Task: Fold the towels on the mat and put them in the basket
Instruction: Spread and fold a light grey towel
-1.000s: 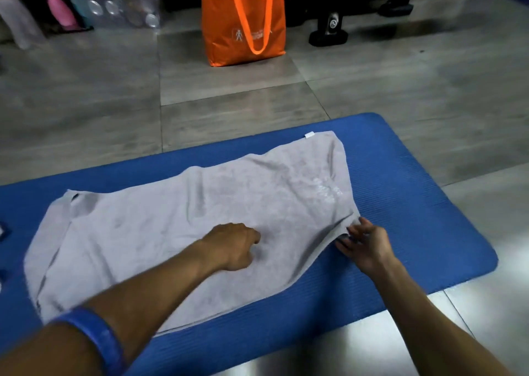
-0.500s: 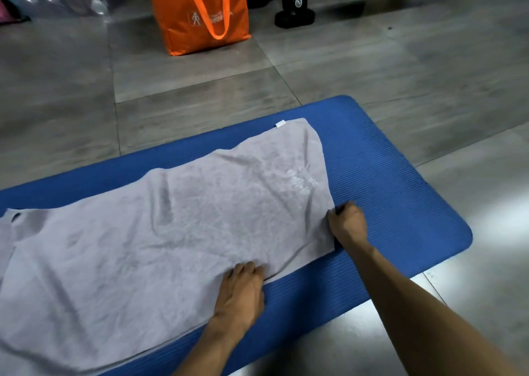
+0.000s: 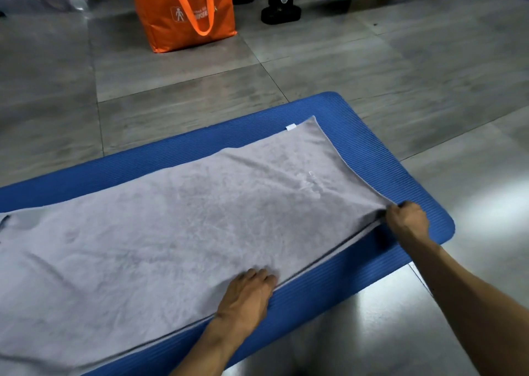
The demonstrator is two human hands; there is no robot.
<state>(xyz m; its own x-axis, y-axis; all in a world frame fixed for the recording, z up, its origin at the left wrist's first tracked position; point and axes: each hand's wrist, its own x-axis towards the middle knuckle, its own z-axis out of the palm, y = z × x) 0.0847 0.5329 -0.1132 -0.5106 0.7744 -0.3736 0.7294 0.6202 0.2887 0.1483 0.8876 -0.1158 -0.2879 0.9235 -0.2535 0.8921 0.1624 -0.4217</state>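
While half a second ago the right hand [image 3: 408, 219] lay closed at the near right corner of the grey towel [image 3: 183, 232], it now pinches that corner and has drawn it outward, so the short edge there runs taut and straight. The left hand [image 3: 246, 295] has kept its place on the towel's near edge, fingers laid fairly flat and pressing the cloth down rather than gripping it. Judging by this, the towel is being squared up flat before its first fold; no fold is made yet and no basket is in view. The towel lies spread along the blue mat [image 3: 386, 152], its left end running out of view. Beyond the mat's far edge are grey floor tiles [image 3: 186, 100], an orange bag [image 3: 183, 12] standing well back from the mat, and to the bag's right a black wheeled base [image 3: 282, 6]
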